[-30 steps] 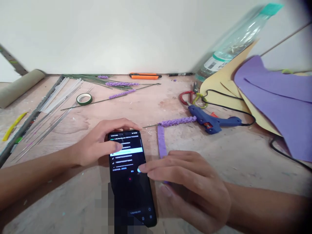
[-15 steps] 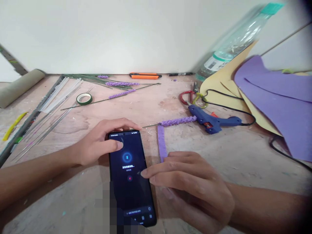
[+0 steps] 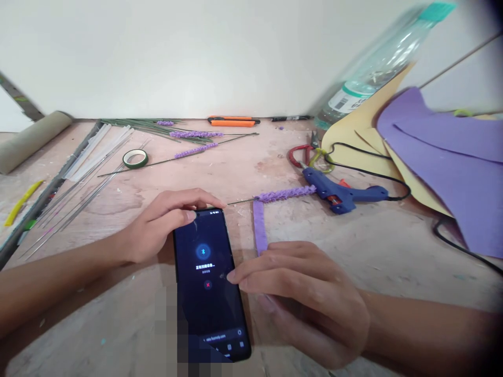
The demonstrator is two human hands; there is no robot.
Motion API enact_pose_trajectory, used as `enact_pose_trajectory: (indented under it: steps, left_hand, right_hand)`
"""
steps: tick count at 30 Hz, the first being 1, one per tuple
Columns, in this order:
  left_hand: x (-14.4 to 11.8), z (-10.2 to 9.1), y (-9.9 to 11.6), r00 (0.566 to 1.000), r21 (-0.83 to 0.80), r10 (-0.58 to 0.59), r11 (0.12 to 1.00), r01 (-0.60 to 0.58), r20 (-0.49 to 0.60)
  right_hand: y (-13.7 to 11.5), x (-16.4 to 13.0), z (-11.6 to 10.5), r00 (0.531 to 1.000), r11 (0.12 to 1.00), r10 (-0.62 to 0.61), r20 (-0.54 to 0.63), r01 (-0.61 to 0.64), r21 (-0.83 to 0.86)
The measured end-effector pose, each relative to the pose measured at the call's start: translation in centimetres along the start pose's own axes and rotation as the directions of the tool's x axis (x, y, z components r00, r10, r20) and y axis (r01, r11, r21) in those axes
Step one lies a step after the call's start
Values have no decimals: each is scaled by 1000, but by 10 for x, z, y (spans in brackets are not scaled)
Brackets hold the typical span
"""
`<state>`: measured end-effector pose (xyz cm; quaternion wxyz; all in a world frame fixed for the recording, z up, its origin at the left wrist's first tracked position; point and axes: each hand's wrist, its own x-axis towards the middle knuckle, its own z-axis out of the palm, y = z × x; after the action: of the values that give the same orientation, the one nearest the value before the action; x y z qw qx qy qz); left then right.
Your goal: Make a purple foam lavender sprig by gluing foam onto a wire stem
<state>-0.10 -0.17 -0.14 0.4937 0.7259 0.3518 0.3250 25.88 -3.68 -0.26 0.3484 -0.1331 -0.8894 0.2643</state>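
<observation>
Gripping the top end of the phone (image 3: 212,311), the left hand (image 3: 155,225) wraps its fingers over the far edge, its thumb on the near face. To the phone's right, the right hand (image 3: 314,298) is loosely curled, a fingertip at the edge of the screen; whether it touches the glass, or its grip holds anything underneath, I cannot tell. The phone appears to lie on the counter (image 3: 231,173), showing a Bluetooth mark (image 3: 203,252) above a red cross (image 3: 208,285). The step in hand looks like a device scan; the next move calls for a steady left grip and a light, well-aimed right fingertip. Right of the phone's top, a purple strip (image 3: 260,228) trails from a sprig (image 3: 286,194), its far end by the glue gun (image 3: 341,196).
</observation>
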Motion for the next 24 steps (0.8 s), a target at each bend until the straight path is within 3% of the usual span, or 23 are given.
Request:
enact_pose_trajectory:
  steps: [11,18,24]
  left_hand:
    - [0,1,0,1000,28,-2,1000,3,-31]
    - [0,1,1,999,39,-12,999,13,-34]
    - [-1,1,1,999,-9,-27,1000,26,-48]
  right_hand:
    - [-3,-5,-3,998,996,64,7,-63,-66]
    - [-3,-2,-1,984,989,137,-116,-143,-47]
    - [-3,0,-4,974,982,183,-134,-187,-18]
